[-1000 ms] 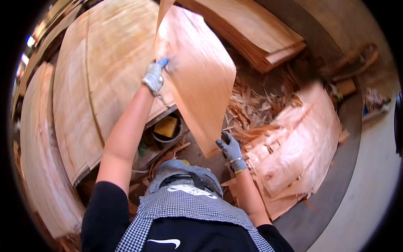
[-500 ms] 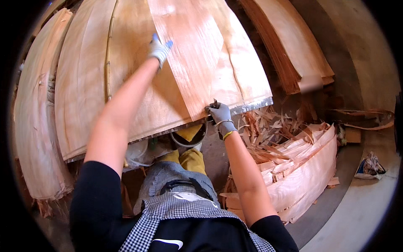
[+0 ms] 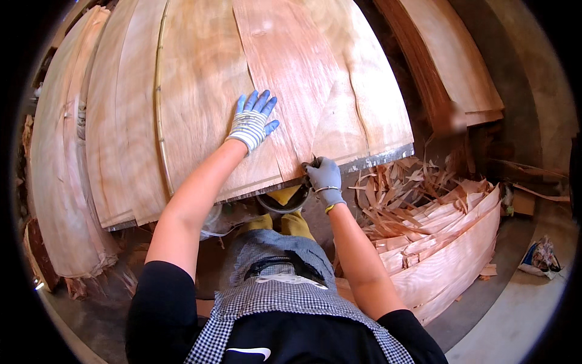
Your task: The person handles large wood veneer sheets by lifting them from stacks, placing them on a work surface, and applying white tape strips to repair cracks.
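My left hand [image 3: 253,123], in a striped white and blue glove, lies flat with fingers spread. It presses on a reddish wood veneer strip [image 3: 291,73] and the paler veneer sheet [image 3: 203,85] to its left. At the near edge of the stack, my right hand [image 3: 325,178], in a grey glove, is closed around a small dark object [image 3: 313,162]. Most of that object is hidden by the fingers, and its kind does not show. A second pale veneer piece [image 3: 341,121] sits to the right of the reddish strip.
A thin stick [image 3: 159,97] lies lengthwise on the stack. Below its near edge stands a round bucket [image 3: 267,205]. Torn veneer scraps [image 3: 394,191] and a bundle of offcuts [image 3: 436,261] are heaped at right. Another veneer stack [image 3: 445,54] stands far right, and one [image 3: 60,182] at left.
My left hand has come nearer along the reddish strip's left edge and now rests flat with its fingers spread. My right hand remains at the near edge, still closed.
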The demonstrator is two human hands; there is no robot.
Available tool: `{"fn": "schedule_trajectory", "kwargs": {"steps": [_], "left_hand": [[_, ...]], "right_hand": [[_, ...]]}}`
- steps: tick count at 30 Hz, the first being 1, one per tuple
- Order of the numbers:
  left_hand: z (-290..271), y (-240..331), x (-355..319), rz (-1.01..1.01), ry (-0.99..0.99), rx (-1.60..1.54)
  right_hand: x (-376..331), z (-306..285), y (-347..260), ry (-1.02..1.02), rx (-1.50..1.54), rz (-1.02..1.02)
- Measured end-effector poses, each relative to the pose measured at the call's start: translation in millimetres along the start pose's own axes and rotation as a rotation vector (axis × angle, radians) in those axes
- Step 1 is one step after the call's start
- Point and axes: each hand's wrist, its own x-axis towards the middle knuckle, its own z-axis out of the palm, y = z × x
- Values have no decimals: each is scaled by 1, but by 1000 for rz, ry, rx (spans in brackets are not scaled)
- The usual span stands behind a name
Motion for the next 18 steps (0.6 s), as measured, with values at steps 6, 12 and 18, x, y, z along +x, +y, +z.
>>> {"fn": "schedule_trajectory", "kwargs": {"steps": [6,12,18], "left_hand": [[2,3,5,8,27,4],[2,-24,24,-15,348,-126],[17,-74,94,137,293,-222]], "right_hand": [[1,-22,27,-45,204,71],[-25,-52,-36,281,224,-266],[23,26,-59,-45,246,-140]]}}
